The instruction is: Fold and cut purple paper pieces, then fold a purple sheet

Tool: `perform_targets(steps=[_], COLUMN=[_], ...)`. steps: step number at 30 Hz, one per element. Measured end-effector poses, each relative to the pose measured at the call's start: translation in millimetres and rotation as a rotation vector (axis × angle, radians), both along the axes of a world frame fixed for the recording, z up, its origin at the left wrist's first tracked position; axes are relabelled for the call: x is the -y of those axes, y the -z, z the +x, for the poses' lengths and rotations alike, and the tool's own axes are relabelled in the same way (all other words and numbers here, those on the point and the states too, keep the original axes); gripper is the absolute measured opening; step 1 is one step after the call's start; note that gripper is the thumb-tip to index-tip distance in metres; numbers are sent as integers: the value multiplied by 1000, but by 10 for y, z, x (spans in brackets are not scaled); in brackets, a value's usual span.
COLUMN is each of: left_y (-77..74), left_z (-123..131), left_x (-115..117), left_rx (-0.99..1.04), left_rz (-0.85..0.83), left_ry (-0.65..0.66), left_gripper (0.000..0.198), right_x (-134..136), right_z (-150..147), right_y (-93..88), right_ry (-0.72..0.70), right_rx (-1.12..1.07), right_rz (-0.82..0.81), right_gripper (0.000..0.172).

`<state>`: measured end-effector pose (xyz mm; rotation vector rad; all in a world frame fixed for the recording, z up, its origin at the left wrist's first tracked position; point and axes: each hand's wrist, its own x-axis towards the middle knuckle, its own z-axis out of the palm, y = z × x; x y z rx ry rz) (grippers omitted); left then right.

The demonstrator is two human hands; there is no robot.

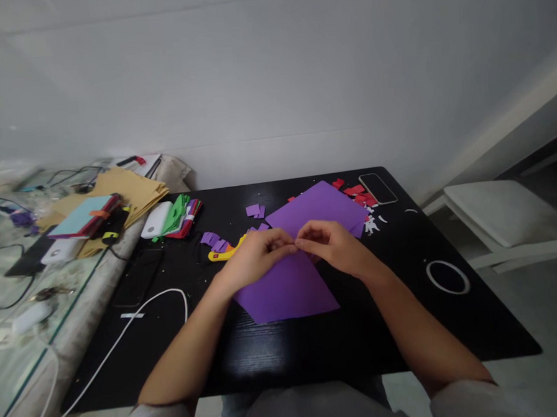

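Observation:
Both hands meet at the fingertips over the middle of the table. My left hand [263,253] is closed in a pinch, and so is my right hand [331,246]. Between them they seem to grip purple paper, at the upper end of the near purple sheet [287,292]; the fingers hide whether it is the edge or a smaller piece. Behind the hands lies another purple sheet [318,206], flat on the table. A yellow-handled cutter [221,255] is partly covered by my left hand. Small purple paper pieces [215,241] lie beside it, and others [256,211] farther back.
The black table [397,327] also bears red paper scraps [364,196], white scraps [371,224], a phone [378,189], a white ring [448,277], green paper strips [176,214] and a white cable [126,328]. Cluttered glass surface [16,371] at left; white chair [507,212] at right.

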<state>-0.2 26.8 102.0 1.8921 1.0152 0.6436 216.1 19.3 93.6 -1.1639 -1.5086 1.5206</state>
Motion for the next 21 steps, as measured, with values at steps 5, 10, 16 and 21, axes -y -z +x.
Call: perform_targets(steps=[5,10,16,21], left_y=[384,762,1063,1205], left_z=[153,18,-133,-12], left_x=[0,108,440,895], left_rx=[-117,-334,-380,-396], left_rz=[-136,-123,216,420], left_ry=[104,136,-41,-73], left_gripper=[28,15,23,32], right_x=[186,428,679,877], right_z=[180,440,339,-21], right_y=[416,833,1035,1102], right_ry=[159,248,378,131], right_rx=[119,231,619,621], right_rz=[-32,-89,374,614], right_gripper=[26,23,9,17])
